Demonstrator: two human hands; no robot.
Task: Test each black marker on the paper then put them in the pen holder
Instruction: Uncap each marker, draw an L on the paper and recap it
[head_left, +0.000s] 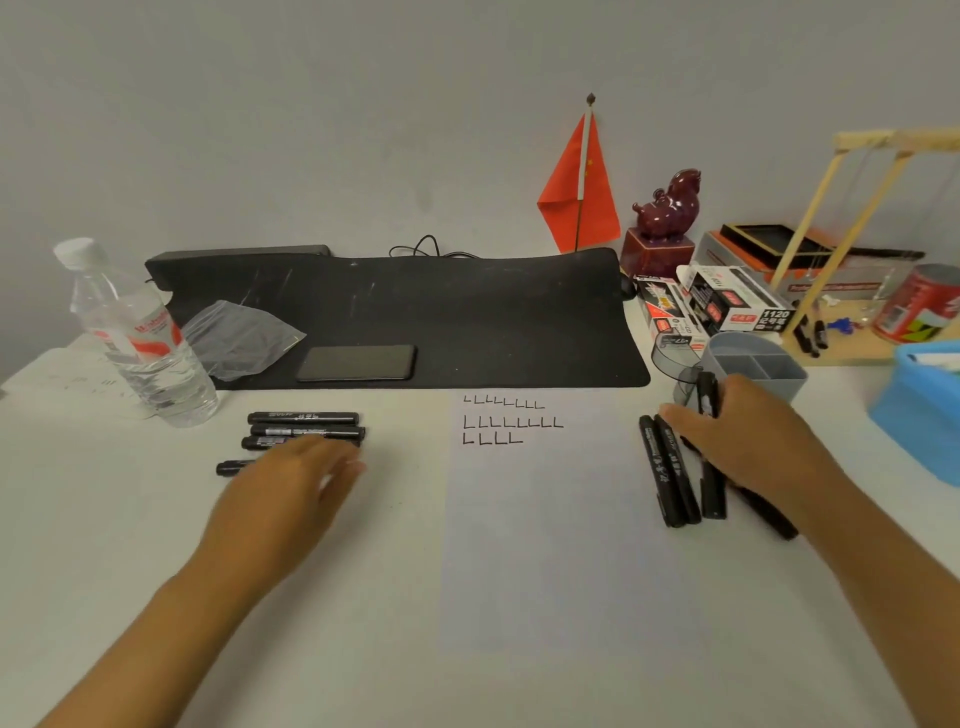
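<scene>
Three black markers (304, 430) lie in a row left of the white paper (545, 530). A fourth one (234, 467) pokes out from under my left hand (291, 499), which hovers over it, blurred, with fingers apart. The paper carries three rows of black L-shaped marks (511, 421). On the right, my right hand (743, 441) curls over an upright black marker (707, 397) just in front of the grey pen holder (774, 382). Several more markers (670, 473) lie on the table beside and under that hand. The holder's compartments look free of markers.
A water bottle (140, 338), a plastic bag (239, 340) and a phone (358, 362) sit at the back left, on and beside a black mat (467, 312). Marker boxes (727, 304), a red can (919, 306), a blue bin (924, 415) and a wooden frame (852, 218) crowd the right.
</scene>
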